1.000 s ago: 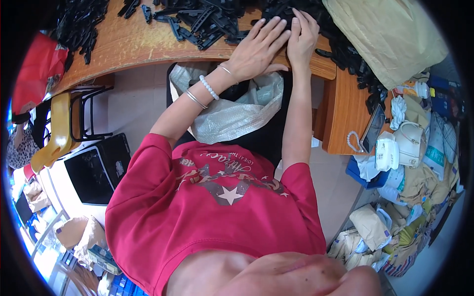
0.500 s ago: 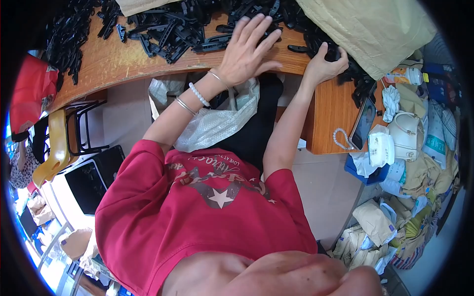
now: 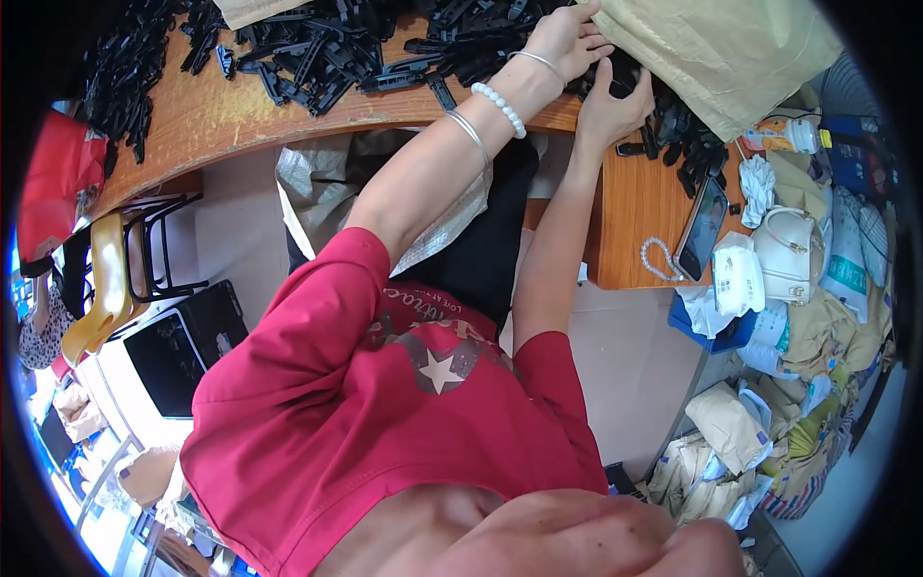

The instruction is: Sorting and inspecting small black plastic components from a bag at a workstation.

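Note:
Many slim black plastic pieces (image 3: 317,58), clip-like in shape, lie heaped along the wooden table (image 3: 207,106). My left hand (image 3: 565,43) reaches across to the left edge of a tan paper bag (image 3: 716,58), its fingers bent and apart, with one fingertip at the bag's edge. Just below and to the right, my right hand (image 3: 613,108) is curved among black pieces at the bag's lower edge. Its thumb and fingers stand apart, and no piece shows clearly gripped. The bag hides part of the heap under it.
On the right side section lie a phone (image 3: 702,229) and a beaded strap (image 3: 656,260). Beside it are a tissue pack (image 3: 737,279), a white handbag (image 3: 790,255) and a bottle (image 3: 784,135). A woven sack (image 3: 322,188) hangs below the table edge; a yellow chair (image 3: 108,279) stands left.
My left hand has moved right, from flat over the black pieces to the paper bag's edge beside my right hand. My right hand has shifted slightly, and several pieces near it have spread out.

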The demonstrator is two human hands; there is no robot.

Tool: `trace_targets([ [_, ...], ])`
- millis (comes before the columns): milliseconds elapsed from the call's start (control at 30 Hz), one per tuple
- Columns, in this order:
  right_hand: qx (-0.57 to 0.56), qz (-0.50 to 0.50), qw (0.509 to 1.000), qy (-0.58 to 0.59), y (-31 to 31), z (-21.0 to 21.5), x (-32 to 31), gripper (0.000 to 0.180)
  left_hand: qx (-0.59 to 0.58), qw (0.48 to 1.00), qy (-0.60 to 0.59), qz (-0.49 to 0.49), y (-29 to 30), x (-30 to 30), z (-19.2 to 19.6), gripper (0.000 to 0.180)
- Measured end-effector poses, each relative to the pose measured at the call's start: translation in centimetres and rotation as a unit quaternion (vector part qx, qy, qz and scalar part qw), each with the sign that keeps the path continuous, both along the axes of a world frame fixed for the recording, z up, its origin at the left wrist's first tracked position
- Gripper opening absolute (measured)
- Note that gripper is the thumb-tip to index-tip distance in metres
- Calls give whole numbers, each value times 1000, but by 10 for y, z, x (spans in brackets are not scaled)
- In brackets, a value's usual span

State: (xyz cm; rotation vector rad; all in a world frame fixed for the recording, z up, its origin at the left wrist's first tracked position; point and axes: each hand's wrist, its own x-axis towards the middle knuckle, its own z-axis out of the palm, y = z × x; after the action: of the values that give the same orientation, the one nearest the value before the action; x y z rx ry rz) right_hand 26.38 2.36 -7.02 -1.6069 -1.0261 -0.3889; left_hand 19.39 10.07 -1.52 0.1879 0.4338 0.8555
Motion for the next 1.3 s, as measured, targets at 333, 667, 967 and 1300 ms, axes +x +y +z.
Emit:
trace_targets([
  [333, 47, -54, 997, -20, 0, 10, -15, 60, 153, 979, 119, 56, -16, -30, 30, 43],
  [667, 96, -81, 991, -44, -6, 6, -7, 25, 727, 466, 457, 212, -71, -94, -21, 76],
  [967, 50, 127, 990, 28, -1, 9, -29, 15, 738, 251, 621, 83, -65, -94, -23, 108],
  [1300, 54, 314, 947, 38, 15, 23, -49, 15, 740, 278, 612, 24, -57, -110, -8, 109],
])
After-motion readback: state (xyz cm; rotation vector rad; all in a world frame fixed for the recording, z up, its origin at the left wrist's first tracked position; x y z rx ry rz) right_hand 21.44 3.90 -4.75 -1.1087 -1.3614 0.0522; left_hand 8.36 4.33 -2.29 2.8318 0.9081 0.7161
